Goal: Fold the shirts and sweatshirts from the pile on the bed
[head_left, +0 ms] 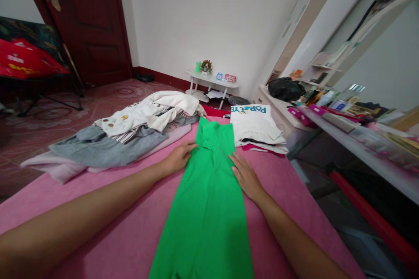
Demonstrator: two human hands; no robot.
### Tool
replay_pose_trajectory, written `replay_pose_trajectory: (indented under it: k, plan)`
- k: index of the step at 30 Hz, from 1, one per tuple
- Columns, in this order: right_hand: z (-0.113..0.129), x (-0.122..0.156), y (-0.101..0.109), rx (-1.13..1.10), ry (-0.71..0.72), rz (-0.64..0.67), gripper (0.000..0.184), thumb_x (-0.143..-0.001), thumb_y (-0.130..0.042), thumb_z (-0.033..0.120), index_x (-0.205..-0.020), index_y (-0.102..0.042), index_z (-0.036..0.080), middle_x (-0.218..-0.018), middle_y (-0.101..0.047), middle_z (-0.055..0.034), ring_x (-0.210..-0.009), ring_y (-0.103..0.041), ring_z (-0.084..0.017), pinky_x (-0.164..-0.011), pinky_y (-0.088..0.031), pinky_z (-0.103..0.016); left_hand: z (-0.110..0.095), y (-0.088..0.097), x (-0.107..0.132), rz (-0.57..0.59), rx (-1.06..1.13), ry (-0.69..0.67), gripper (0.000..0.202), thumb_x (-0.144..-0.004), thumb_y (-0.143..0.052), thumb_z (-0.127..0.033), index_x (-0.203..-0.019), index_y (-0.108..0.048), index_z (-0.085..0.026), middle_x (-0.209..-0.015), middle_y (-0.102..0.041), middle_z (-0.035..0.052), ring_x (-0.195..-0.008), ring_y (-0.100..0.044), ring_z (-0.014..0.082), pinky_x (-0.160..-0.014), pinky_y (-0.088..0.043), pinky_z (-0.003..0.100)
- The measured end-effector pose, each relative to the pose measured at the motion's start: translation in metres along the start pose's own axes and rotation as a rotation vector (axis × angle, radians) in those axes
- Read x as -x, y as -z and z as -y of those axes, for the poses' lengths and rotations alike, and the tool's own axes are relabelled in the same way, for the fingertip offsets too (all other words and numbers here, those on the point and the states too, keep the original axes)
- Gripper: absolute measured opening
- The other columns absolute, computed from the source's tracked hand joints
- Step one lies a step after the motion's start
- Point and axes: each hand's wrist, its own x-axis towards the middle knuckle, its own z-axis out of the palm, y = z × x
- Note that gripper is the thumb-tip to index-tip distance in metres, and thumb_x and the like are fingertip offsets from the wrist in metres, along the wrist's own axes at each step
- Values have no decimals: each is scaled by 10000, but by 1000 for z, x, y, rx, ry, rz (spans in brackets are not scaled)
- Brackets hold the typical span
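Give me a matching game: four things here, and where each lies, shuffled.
1 green garment
2 printed white shirt
3 grey garment
4 small table

a by the far wall
b folded, at the right
c touched by left hand and right hand
d in the heap on the left

Pairs: 1-c, 2-b, 3-d, 4-a

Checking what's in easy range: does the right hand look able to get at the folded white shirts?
Probably yes. The right hand rests open at the edge of the green garment, and the white shirts sit just beyond it with nothing between.
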Motion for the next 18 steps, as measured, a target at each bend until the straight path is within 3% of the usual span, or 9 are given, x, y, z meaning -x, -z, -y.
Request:
replay_pose_trajectory:
  k: [4,8,10,13,16,18]
  plan:
    - [15,60,13,-140,25,-32,450,-896,-380,249,-1319,-533,234,-1438,-436,-82,-1330,-391,-221,-1105,-318,-457,-40,37,73,376,-150,-134,477,-788,-517,-73,-1155,-657,-343,-1330,-559,19,-1257,-488,205,-1089,-352,382]
    - [40,110,41,-261,160,178,518,-848,-390,135,-1297,-545,343,-1492,-344,5,-1379,-304,-214,-1116,-290,-489,-76,58,121,572,-223,-220,569,-816,-506,-100,-1254,-540,-461,-1352,-538,-54,-1286,-460,192,-1108,-339,392]
    - [52,123,53,-290,181,241,536,-834,-392,108,-1258,-570,385,-1487,-344,37,-1390,-277,-204,-1113,-286,-499,-92,63,132,646,-257,-288,606,-830,-521,-150,-1299,-442,-527,-1381,-498,-100,-1295,-446,179,-1119,-328,390]
    - [66,128,58,-315,195,273,430,-765,-543,173,-1108,-671,399,-1458,-391,34,-1388,-279,-251,-1100,-281,-513,-115,64,133,736,-251,-337,624,-825,-586,-279,-1327,-350,-563,-1408,-453,-121,-1311,-423,185,-1140,-287,387]
    - [78,124,44,-409,171,315,273,-637,-704,292,-882,-737,409,-1275,-598,11,-1267,-469,-287,-1061,-336,-502,-136,62,128,817,-173,-346,599,-831,-570,-284,-1301,-357,-587,-1382,-468,-156,-1302,-436,172,-1149,-248,367]
    - [85,123,32,-476,112,264,190,-567,-754,360,-745,-732,423,-1027,-719,18,-1069,-622,-258,-986,-425,-461,-143,60,128,817,-147,-361,533,-831,-549,-278,-1240,-436,-600,-1273,-567,-184,-1214,-533,140,-1106,-336,297]
